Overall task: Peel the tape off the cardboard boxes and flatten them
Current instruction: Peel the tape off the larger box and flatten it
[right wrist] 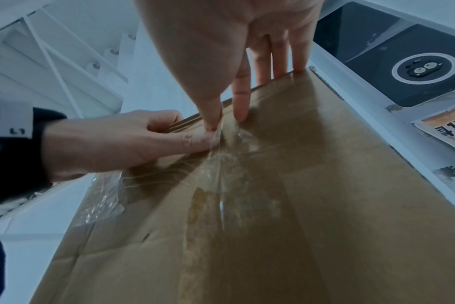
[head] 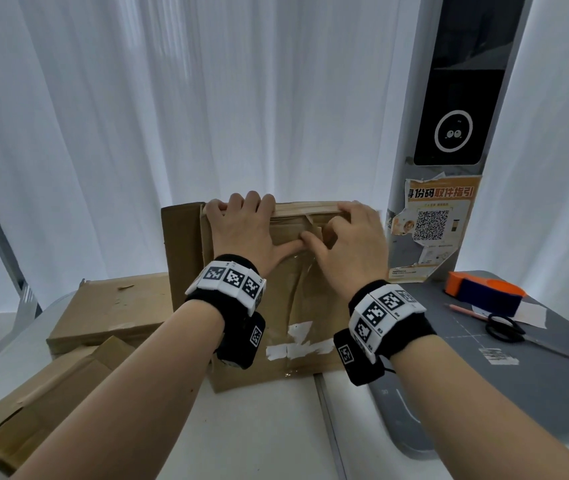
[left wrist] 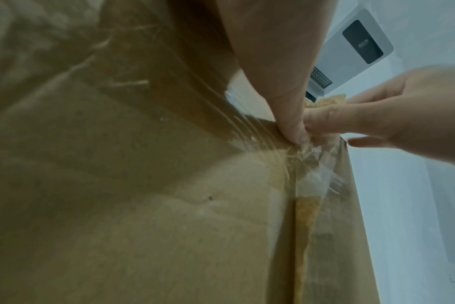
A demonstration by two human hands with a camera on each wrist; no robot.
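A brown cardboard box (head: 314, 292) leans upright on the white table, its broad face toward me. My left hand (head: 262, 223) grips its top edge, fingers curled over the far side, thumb (left wrist: 291, 123) pressed flat on the face. A strip of clear tape (head: 298, 268) runs down the middle of that face, wrinkled and partly lifted (right wrist: 229, 164). My right hand (head: 317, 233) pinches the tape's upper end between thumb and index finger, just beside the left thumb; its other fingers reach the top edge (right wrist: 286, 67). Torn white label scraps (head: 297, 344) stick lower on the face.
Two flattened cardboard pieces (head: 110, 310) (head: 33, 410) lie at the left. On the grey cutting mat (head: 518, 393) at the right are black scissors (head: 508, 330), a pencil (head: 463, 311) and an orange-and-blue tape dispenser (head: 484, 292). A grey pillar (head: 449, 202) with screen and poster stands behind.
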